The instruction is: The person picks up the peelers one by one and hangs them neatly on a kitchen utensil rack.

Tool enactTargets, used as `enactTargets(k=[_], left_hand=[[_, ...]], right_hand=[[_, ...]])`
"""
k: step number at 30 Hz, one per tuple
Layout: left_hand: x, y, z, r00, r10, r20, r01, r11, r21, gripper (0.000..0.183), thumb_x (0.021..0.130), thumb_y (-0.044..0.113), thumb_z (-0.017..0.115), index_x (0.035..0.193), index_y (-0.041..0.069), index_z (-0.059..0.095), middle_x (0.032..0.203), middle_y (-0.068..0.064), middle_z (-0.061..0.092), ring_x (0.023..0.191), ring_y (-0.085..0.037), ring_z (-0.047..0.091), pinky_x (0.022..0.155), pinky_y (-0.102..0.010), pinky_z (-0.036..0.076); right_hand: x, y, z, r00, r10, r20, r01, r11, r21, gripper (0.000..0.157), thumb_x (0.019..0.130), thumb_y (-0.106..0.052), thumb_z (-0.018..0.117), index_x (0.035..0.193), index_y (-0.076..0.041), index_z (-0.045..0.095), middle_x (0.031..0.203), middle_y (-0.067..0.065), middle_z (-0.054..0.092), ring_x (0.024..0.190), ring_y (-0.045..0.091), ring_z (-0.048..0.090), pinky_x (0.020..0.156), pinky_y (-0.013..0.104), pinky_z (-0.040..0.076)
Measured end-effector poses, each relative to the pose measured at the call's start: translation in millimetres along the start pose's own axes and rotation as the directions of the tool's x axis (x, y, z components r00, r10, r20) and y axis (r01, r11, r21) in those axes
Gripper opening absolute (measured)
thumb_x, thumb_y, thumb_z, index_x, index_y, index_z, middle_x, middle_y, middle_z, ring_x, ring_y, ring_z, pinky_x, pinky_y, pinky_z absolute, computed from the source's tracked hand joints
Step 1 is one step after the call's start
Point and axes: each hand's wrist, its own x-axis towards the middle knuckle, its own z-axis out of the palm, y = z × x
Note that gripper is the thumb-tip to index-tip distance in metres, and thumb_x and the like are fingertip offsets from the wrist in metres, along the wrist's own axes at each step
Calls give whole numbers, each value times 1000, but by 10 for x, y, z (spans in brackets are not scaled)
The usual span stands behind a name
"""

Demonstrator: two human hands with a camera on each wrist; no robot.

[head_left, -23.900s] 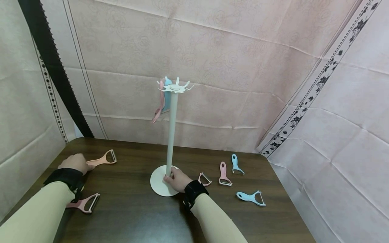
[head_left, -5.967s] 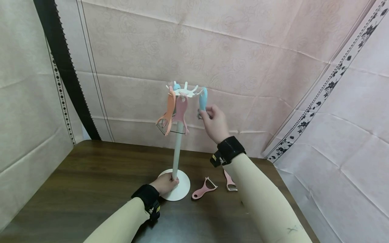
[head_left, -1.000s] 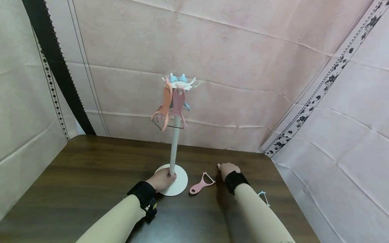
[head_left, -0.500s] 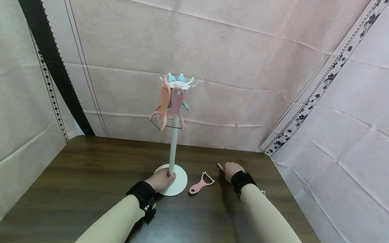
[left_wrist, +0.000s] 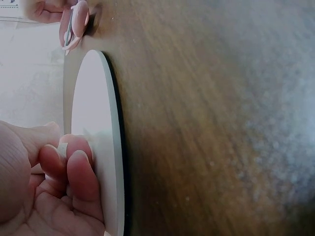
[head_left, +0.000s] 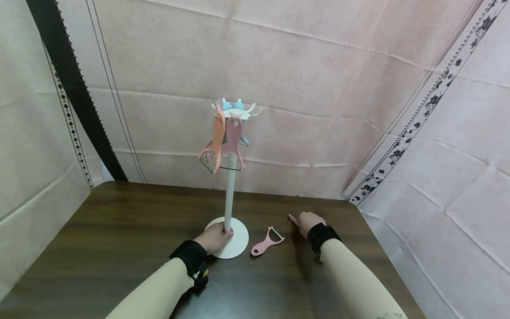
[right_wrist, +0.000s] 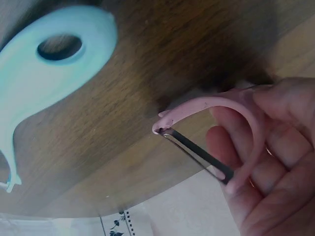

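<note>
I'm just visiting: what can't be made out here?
Right wrist view: handle of the held pink peeler, mostly hidden by the right hand.
Right wrist view: part of the blue peeler, cut off by the left edge.
Head view: much of the hanging blue peelers, behind the stand and hanging pink peeler.
Head view: part of the round base, behind the left hand.

blue peeler (right_wrist: pixel 34 86) cut off, base (head_left: pixel 239 241) part-hidden

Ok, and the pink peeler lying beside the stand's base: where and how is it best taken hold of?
Probably the middle of its handle, pinched across the two long edges from above and the near right. The peeler lies flat, handle end nearer, blade angled away to the right; the base sits close on its left.
</note>
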Motion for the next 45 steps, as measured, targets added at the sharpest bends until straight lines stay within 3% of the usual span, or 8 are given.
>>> enactTargets(k=[6,10,14,18,22,26,38,45], left_hand=[[10,-15,26,1000,2,12,-2,1000,-4,6,97,10,58,94,5,59,86,-4,57,86,-22,53,86,-44,43],[27,-14,32,1000,3,16,-2,1000,-5,6,97,10,58,94,5,59,87,-4,58,87,-22,53,86,-44,42],[40,-28,32,1000,12,17,-12,1000,-4,7,97,11,58,94,5,58,85,-4,57,85,-22,53,84,-43,43],[43,-27,32,1000,12,16,-12,1000,-3,7,97,11,58,94,5,58,84,-4,56,84,-21,53,84,-43,43],[37,-12,24,1000,13,7,-13,1000,4,6,97,9,58,93,5,59,83,-4,57,83,-21,53,83,-42,44],[55,-46,30,999,36,2,-36,999,19,7,97,9,57,91,5,60,81,-2,57,79,-18,53,79,-38,44],[55,-75,2,999,39,18,-40,999,21,9,97,9,56,90,6,59,79,-2,57,77,-18,52,77,-37,44],[38,-66,-7,999,38,10,-38,999,25,10,97,9,56,89,5,60,78,-2,56,77,-17,52,77,-36,44]], right_hand=[[-6,33,-78,997,-1,-81,9,996,94,49,101,-40,48,63,-11,60,72,10,65,65,25,61,61,49,50],[56,-7,-290,988,-41,-147,74,972,224,71,97,-63,31,57,-11,58,59,1,57,56,20,55,59,44,47],[106,-150,-666,966,-90,-241,166,934,316,47,100,-37,50,72,-5,69,63,2,63,59,18,57,63,40,48],[65,-365,-1091,909,-145,-392,301,878,371,15,91,-9,61,99,-4,72,87,8,72,79,22,66,76,41,51],[-12,-593,-1449,855,-160,-493,385,833,398,16,93,-9,59,103,-4,71,93,9,72,84,23,66,78,41,50],[-122,-771,-1692,843,-132,-521,389,819,422,18,93,-10,59,108,-5,69,98,7,71,85,19,65,76,38,51],[-275,-993,-1988,747,-73,-661,491,731,474,22,97,-14,58,116,-4,65,103,8,71,91,15,66,77,33,52],[-315,-1128,-2170,740,-58,-670,529,666,526,22,97,-18,59,116,-7,65,98,2,71,85,10,64,75,32,50]])
